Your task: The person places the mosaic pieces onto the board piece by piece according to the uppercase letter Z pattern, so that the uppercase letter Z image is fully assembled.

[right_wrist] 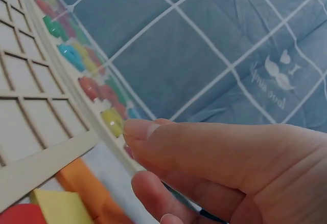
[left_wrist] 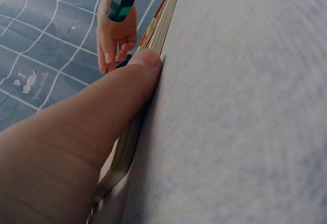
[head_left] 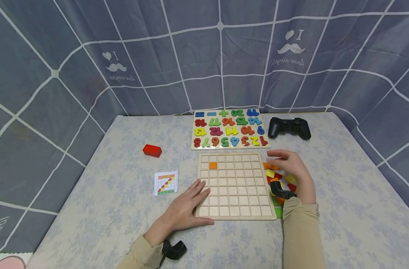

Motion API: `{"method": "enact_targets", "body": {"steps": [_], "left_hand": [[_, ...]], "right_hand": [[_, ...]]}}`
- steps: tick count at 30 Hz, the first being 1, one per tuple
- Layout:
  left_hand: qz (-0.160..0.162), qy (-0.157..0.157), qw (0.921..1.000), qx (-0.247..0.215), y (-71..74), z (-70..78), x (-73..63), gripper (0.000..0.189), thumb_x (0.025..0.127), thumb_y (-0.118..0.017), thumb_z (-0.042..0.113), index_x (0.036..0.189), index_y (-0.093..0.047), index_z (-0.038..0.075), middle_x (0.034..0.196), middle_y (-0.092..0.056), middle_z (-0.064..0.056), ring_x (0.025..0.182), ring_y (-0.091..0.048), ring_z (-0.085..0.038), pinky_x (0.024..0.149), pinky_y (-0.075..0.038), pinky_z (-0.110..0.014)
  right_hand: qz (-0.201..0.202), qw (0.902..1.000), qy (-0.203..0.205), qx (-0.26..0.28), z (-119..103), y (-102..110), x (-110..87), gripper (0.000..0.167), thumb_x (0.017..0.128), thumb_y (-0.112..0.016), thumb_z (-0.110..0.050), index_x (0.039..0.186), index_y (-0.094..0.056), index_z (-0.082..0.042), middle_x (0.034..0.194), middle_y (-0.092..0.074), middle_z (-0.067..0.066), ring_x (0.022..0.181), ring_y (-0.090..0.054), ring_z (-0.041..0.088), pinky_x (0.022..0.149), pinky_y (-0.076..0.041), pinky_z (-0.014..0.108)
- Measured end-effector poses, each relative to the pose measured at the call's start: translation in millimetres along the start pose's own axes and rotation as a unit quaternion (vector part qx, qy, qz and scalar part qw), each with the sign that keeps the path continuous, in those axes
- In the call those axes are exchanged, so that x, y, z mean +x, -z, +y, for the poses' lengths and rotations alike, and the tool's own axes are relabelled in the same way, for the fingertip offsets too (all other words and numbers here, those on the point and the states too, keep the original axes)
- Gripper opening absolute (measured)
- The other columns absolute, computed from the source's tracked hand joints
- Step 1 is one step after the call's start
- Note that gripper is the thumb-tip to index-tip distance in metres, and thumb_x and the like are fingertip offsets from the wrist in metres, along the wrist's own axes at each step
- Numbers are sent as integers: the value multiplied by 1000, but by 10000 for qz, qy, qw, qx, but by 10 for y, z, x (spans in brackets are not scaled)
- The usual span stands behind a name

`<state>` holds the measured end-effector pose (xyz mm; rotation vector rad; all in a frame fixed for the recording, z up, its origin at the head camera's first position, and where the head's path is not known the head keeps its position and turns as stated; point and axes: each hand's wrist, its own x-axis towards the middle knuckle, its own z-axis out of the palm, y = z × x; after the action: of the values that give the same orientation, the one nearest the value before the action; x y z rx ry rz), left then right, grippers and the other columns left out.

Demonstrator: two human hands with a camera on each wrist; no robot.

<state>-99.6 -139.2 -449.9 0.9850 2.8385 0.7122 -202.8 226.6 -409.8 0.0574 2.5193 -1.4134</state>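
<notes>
A wooden grid board [head_left: 236, 218] lies flat on the table, with one orange square tile [head_left: 212, 165] in a cell near its upper left corner. My left hand [head_left: 185, 209] rests on the board's lower left corner, fingers spread over its left side and thumb along the front edge. My right hand [head_left: 292, 166] is beyond the board's right side, over a pile of coloured pieces. Orange pieces [head_left: 267, 165] lie just below its fingertips. In the right wrist view, its thumb and fingers are loosely bent, and no piece shows between them. Beside the orange is a yellow piece [right_wrist: 61, 206].
A card [head_left: 165, 183] with a coloured seven pattern lies left of the board. Farther back is a red block [head_left: 152, 150]. Behind the board stand a number puzzle [head_left: 230, 129] and a black game controller [head_left: 289, 128]. A patterned curtain [head_left: 204, 56] hangs around the table.
</notes>
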Motion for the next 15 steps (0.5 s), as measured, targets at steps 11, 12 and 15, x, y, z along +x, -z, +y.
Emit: {"method": "enact_targets", "body": {"steps": [11,12,15], "left_hand": [[0,34,10000,-14,2,10,-3,92,76,-63,66,145,-37,11,154,-22,-9,143,-11,-21,106,-31,-45],[3,26,10000,-10,3,10,-3,92,76,-63,66,145,-37,11,154,-22,-9,143,-11,-21,106,-31,-45],[15,12,10000,3,5,10,-1,93,76,-63,66,145,-37,11,154,-22,-9,143,-11,-21,106,-31,-45]], "right_hand": [[-78,9991,-341,233,108,-99,77,55,85,-70,-29,131,-55,-4,120,-56,20,83,-52,24,63,-49,29],[-45,9992,-325,221,109,-103,76,53,85,-70,-28,130,-55,-3,118,-57,19,81,-52,24,62,-48,29],[-41,9995,-232,210,110,-108,72,51,86,-70,-22,130,-55,0,109,-61,17,74,-53,22,61,-48,30]]}}
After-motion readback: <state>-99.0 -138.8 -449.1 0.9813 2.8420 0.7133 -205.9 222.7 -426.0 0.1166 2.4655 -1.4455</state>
